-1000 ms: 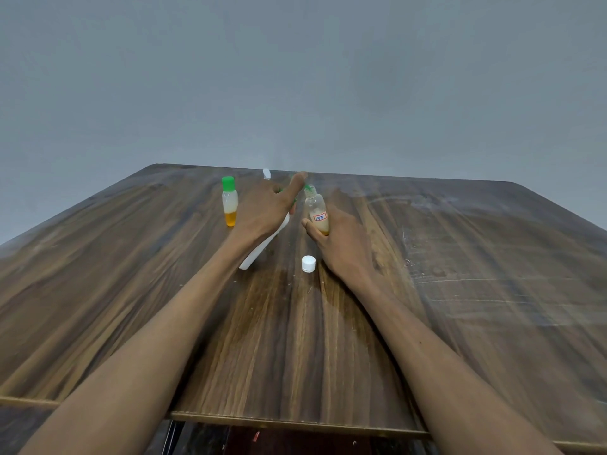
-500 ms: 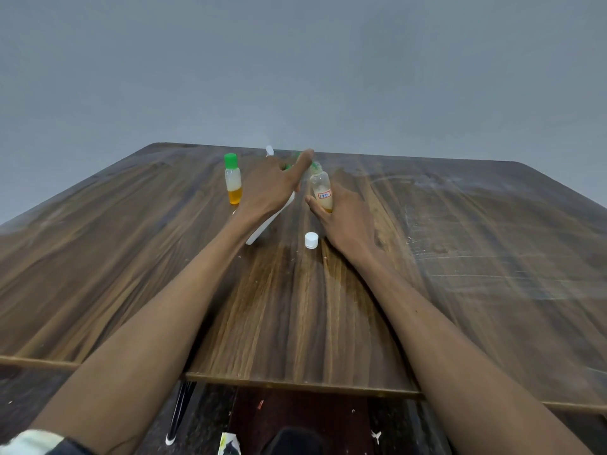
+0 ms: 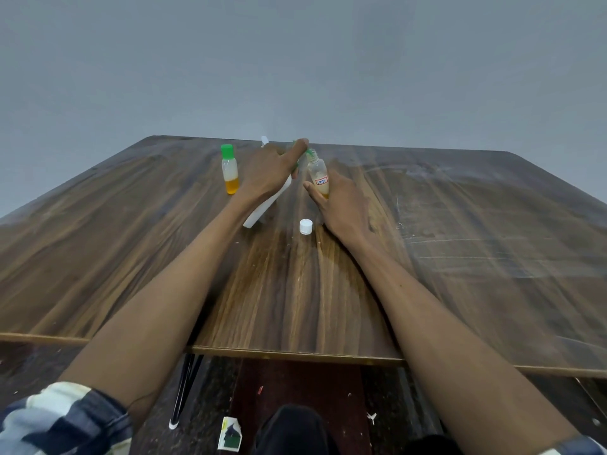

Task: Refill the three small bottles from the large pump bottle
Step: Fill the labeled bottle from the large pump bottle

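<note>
Left hand: the left hand (image 3: 269, 174) grips the white pump bottle (image 3: 262, 210), tilted toward the right, with the forefinger stretched over its head.
Right hand: the right hand (image 3: 341, 205) holds the open bottle (image 3: 318, 174) upright on the desk (image 3: 460, 257), fingers wrapped round its lower half.
Open bottle: clear, red-edged label, a little amber liquid at the bottom; its mouth sits just beside the pump's nozzle, which the left forefinger largely hides.
Cap: a white cap (image 3: 305, 226) lies on the desk near the right wrist.
Second bottle: the green-capped bottle (image 3: 229, 174) stands left of the left hand, partly filled with amber liquid.
Third bottle: a bit of green shows behind the left hand; possibly it, but too hidden to tell.
Handling: the small bottles look light, thin plastic and tippy, so a low hold round the body should steady them; the liquid may be oily and make them slick. The pump bottle looks stiff and is best held round the body, one finger on the head.
Surface: dark wood-grain desk, scuffed with pale marks on the right.
Room: plain grey wall; paper scraps on the floor.
</note>
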